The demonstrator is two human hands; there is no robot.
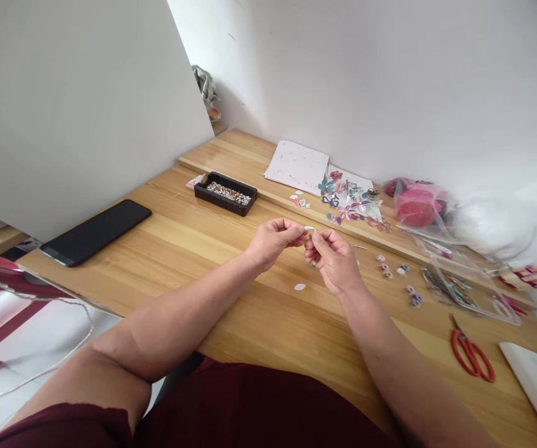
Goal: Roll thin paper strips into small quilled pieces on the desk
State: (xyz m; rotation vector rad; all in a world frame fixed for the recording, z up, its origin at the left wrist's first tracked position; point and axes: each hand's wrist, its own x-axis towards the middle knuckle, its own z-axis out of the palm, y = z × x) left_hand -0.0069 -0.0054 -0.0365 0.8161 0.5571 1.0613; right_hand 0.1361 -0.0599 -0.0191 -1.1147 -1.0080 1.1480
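Plain white wall (389, 93) behind us, a wood-grain worktop (249, 330) in front, and a big pale panel (72, 93) blocking off the left side. We've got both hands together over the middle: our left hand (277, 244) and right hand (336, 258) are each pinching at a small pale piece (310, 228) with a greenish edge, held up between the fingertips. Fingers cover part of it, so we can't tell exactly what it is.

Just below, a loose white petal shape (300, 287) lies flat on the wood. Off to the right of our right hand we've got little bead clusters (384, 267), then a clear plastic case (496, 306) with metal bits in it. Nearer us on that side — red-handled scissors (472, 356) and a white slab-like thing (532, 386) at the edge.

Over on the left there's a black tray (216, 203) full of beads (228, 192), and farther out what looks like a dark-screened phone (98, 232). Up on the raised back ledge (242, 143) we see a stack of white sheets (295, 163), a spread of colourful flower shapes (352, 198), and a bag of something pink (418, 204) beside a puffy white bundle (490, 227).
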